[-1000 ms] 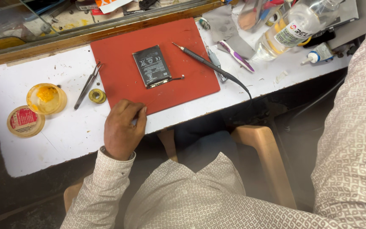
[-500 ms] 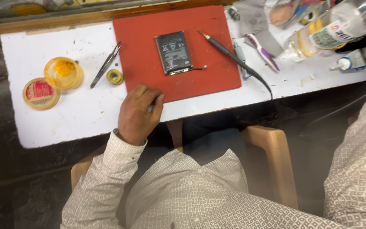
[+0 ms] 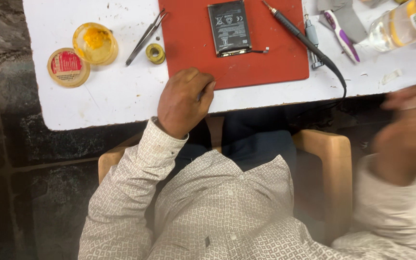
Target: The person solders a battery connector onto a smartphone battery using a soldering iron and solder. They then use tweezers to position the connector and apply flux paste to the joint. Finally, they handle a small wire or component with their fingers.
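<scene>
My left hand (image 3: 184, 98) rests as a loose fist on the front edge of the white table (image 3: 107, 101), its knuckles on the near corner of a red mat (image 3: 188, 48). Nothing shows in its fingers. A black phone battery (image 3: 228, 28) with a short wire lies on the mat beyond it. A black soldering iron (image 3: 298, 32) lies across the mat's right side, its cable running off the table edge. My right hand (image 3: 408, 130) is a blur at the right, in front of the table edge, and its fingers cannot be made out.
Left of the mat lie tweezers (image 3: 145, 36), a small solder roll (image 3: 155, 53), an open yellow paste tin (image 3: 95, 43) and its red-labelled lid (image 3: 67, 66). Right of it are a purple-handled tool (image 3: 341, 36) and a clear bottle (image 3: 400, 24). I sit on a wooden chair (image 3: 326, 163).
The view has shifted down and closer, sliding the table upward in frame. My right hand has come into view at the right, blurred with motion. My left hand keeps its place.
</scene>
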